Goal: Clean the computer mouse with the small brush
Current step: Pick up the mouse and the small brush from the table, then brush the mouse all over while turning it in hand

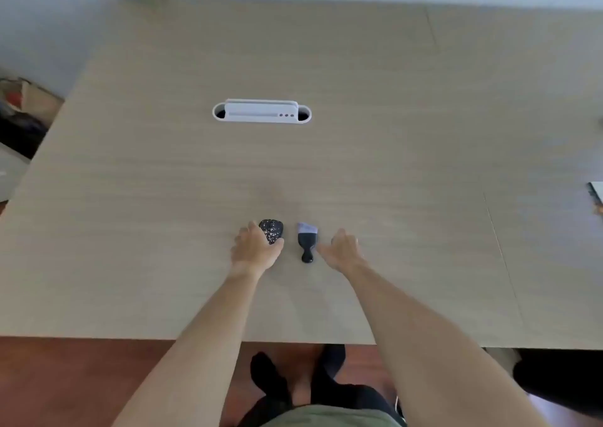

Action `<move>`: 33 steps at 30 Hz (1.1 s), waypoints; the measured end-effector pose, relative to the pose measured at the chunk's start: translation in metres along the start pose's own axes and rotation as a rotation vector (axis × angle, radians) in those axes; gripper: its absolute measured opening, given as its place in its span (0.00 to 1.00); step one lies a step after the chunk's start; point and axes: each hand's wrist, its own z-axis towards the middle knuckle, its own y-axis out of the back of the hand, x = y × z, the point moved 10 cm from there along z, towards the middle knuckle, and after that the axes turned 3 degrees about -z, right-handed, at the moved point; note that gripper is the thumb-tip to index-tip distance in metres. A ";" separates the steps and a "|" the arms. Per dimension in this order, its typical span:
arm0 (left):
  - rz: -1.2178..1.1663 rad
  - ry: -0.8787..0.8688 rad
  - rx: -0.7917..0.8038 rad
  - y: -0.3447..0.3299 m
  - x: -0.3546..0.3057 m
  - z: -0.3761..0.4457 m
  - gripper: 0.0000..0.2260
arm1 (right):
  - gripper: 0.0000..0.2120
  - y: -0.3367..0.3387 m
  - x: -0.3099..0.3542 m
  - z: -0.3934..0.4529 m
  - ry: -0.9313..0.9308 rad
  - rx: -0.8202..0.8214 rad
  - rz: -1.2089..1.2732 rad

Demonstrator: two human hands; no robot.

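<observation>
Cleaning has not begun. On the wooden desk (326,172), the left hand (254,252) cups the near end of a black computer mouse (271,230) speckled with pale debris, fingers apparently closed around it. Just right lies the small brush (307,242), untouched. The right hand (341,252) hovers beside its handle, fingers spread.

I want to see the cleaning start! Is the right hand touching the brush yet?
Apart. The head view shows a strip of bare table between the right hand and the brush, which lies flat beside it.
</observation>
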 end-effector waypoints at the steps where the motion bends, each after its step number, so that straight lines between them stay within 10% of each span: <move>1: -0.007 0.024 0.001 -0.001 0.002 0.000 0.28 | 0.23 -0.003 0.004 0.000 -0.006 -0.001 0.035; 5: 0.003 0.041 -0.029 -0.009 0.005 0.005 0.31 | 0.17 -0.020 0.014 0.001 -0.021 -0.012 0.051; 10: 0.036 0.018 -0.067 -0.015 0.004 0.009 0.28 | 0.34 -0.033 0.023 -0.001 -0.048 -0.050 0.082; 19: -0.049 -0.045 -0.040 -0.014 0.014 0.007 0.27 | 0.01 -0.018 0.032 0.004 0.152 -0.061 0.045; 33: -0.069 -0.162 0.076 -0.010 0.009 0.011 0.21 | 0.06 -0.015 0.085 0.005 0.454 0.010 -0.101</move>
